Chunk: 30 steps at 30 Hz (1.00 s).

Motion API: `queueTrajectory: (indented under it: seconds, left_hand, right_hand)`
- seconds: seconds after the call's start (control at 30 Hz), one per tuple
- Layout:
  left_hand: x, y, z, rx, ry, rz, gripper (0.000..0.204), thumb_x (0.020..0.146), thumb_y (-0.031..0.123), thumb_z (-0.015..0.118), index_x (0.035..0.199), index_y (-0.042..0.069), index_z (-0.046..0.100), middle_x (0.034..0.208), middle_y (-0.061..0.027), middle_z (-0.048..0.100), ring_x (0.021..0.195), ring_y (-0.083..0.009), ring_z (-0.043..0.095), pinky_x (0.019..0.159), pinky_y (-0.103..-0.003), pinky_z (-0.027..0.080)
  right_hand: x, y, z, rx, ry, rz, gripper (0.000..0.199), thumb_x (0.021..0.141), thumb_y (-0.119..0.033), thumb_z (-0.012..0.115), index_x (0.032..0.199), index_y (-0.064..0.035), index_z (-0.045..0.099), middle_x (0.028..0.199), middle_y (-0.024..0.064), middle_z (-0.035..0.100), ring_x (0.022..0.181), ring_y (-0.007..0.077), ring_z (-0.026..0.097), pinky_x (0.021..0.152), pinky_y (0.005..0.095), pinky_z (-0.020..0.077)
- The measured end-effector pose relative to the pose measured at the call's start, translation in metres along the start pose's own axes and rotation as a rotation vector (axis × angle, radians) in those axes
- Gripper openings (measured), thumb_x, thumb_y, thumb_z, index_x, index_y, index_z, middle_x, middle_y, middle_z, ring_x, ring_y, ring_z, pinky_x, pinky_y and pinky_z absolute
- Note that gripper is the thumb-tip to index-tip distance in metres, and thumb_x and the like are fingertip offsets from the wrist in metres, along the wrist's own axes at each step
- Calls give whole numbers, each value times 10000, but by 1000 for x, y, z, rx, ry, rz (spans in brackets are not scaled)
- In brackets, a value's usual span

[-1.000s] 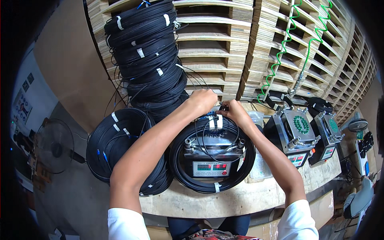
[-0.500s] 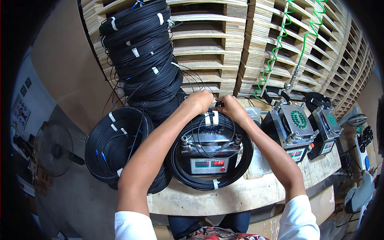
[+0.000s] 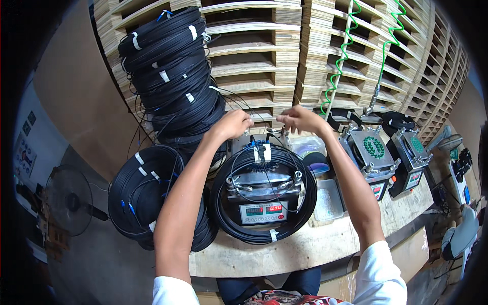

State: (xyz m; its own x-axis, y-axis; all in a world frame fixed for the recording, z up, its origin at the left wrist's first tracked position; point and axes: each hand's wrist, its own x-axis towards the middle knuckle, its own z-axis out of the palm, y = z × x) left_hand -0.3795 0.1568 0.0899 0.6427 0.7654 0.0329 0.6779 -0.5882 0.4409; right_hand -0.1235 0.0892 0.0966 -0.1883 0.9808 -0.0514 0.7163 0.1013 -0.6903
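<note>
My left hand is raised above the back left of a black cable coil, its fingers loosely bent and nothing visible in them. Opposite it, my right hand hovers over the back right with fingers apart, pointing left. The coil, tied with white tape, rests around a metal-topped machine with a lit display and buttons. At the machine's back edge, a small blue and black connector stands beside a black connector. Thin cable loops hang across the machine's front.
A tall stack of black cable coils rises at the back left, beside another coil. Two similar machines stand right. A clear tray lies on the wooden table. Pallets and green coiled hoses are behind; a fan is left.
Both hands have lifted off the coil's back edge and moved apart, uncovering the connectors there. The whole view has shifted slightly. A dark rounded item now shows right of the coil.
</note>
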Motion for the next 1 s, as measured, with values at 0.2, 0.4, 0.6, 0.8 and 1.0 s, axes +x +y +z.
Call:
queueTrajectory:
  seconds: [0.2, 0.4, 0.6, 0.8, 1.0]
  left_hand:
    - [-2, -14, 27, 115, -122, 57, 353, 969, 106, 494, 1285, 52, 644, 1251, -195, 660, 1199, -311, 616, 1022, -379, 470]
    - [10, -39, 42, -228, -158, 210, 504, 858, -2, 463, 1282, 171, 674, 1186, -201, 690, 1098, -312, 669, 985, -359, 480]
    - [-4, -10, 26, -151, -231, 35, 568, 777, -77, 475, 1266, 127, 679, 1122, -224, 705, 1012, -318, 688, 917, -356, 507]
    - [12, -29, 41, -103, -121, 275, 607, 738, -112, 396, 1241, 66, 686, 1280, -193, 642, 1198, -353, 600, 1049, -380, 443]
    - [16, -46, 43, 42, -101, 230, 596, 716, -102, 416, 1215, 59, 698, 1356, -182, 598, 1265, -381, 535, 1102, -413, 394]
  right_hand:
    - [57, -19, 15, -373, -124, 212, 707, 806, -619, 713, 1219, -46, 677, 894, 116, 727, 705, 209, 697, 582, 307, 584]
    - [118, 14, 39, -652, -166, 238, 620, 641, -573, 807, 1056, -115, 765, 1073, 132, 736, 979, 309, 706, 822, 389, 566]
    - [101, 60, 24, 190, -154, 583, 299, 912, -292, 635, 892, 3, 588, 700, 144, 654, 560, 219, 655, 501, 321, 562]
    - [68, 93, 33, 649, 54, 390, 196, 951, -212, 569, 886, -38, 506, 643, 88, 584, 491, 172, 573, 446, 313, 518]
    - [32, 89, 28, 937, -7, 176, 291, 998, -221, 591, 1150, 22, 544, 891, 121, 648, 682, 220, 683, 635, 363, 615]
